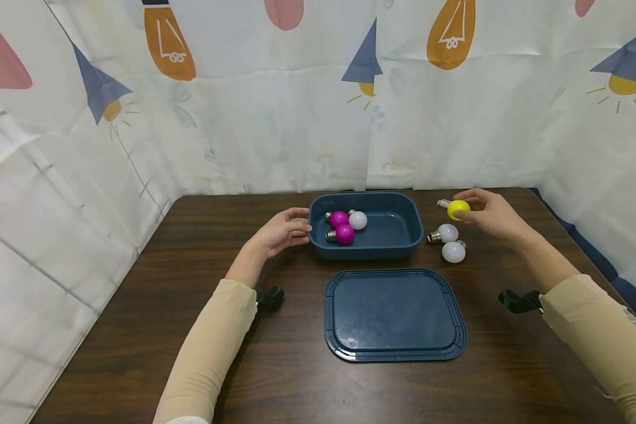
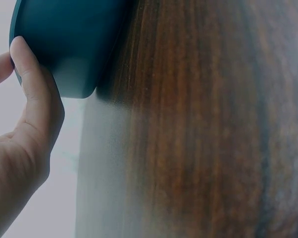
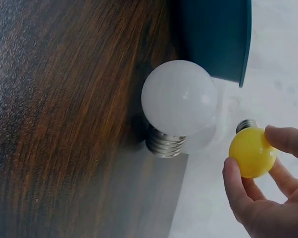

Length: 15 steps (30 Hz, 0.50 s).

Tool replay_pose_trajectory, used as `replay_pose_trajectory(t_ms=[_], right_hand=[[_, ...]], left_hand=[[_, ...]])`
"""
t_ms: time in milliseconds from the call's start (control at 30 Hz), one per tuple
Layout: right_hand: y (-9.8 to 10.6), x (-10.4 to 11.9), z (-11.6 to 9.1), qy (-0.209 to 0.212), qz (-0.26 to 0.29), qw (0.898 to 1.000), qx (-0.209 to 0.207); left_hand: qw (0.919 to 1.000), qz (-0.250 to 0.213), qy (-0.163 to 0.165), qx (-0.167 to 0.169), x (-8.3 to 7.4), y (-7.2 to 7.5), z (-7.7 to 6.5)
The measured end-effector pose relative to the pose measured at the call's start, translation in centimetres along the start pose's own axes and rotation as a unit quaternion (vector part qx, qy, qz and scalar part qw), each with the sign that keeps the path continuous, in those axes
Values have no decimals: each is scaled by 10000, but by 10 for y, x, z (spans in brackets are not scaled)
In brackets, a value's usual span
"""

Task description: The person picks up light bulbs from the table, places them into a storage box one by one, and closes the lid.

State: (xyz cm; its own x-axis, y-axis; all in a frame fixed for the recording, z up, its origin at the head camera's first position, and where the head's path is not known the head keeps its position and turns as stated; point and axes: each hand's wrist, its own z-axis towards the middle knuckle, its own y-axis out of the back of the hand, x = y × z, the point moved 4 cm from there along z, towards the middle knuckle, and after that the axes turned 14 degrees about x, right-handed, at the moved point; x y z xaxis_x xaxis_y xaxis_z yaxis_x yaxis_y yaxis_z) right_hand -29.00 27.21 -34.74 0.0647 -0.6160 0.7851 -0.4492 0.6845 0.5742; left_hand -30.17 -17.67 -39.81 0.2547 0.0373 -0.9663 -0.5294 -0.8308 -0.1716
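Observation:
My right hand [image 1: 487,213] pinches a yellow light bulb [image 1: 459,209] between thumb and fingertips, above the right side of the table. Its metal screw base points left, toward the box. Near it, two white bulbs [image 1: 447,233] lie on the table; one looms large as a white bulb [image 3: 178,97] in the right wrist view, partly covering the other. My left hand [image 1: 283,232] touches the left end of a dark blue box [image 1: 365,253], its fingertips at the rim. Inside the box, at the left, lie two magenta bulbs [image 1: 344,234] and a white bulb [image 1: 357,220].
In front of the box, a dark blue lid [image 1: 394,315] lies flat on the brown wooden table [image 1: 275,365]. A patterned white curtain [image 1: 297,135] hangs behind the table's far edge and along both sides.

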Motion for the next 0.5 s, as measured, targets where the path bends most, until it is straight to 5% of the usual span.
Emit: replay_pose_trajectory(t_ms=[500], right_hand=[[-8,20,-2,292,118,9994,158]], left_hand=[[10000,-31,7,17,1,1,1]])
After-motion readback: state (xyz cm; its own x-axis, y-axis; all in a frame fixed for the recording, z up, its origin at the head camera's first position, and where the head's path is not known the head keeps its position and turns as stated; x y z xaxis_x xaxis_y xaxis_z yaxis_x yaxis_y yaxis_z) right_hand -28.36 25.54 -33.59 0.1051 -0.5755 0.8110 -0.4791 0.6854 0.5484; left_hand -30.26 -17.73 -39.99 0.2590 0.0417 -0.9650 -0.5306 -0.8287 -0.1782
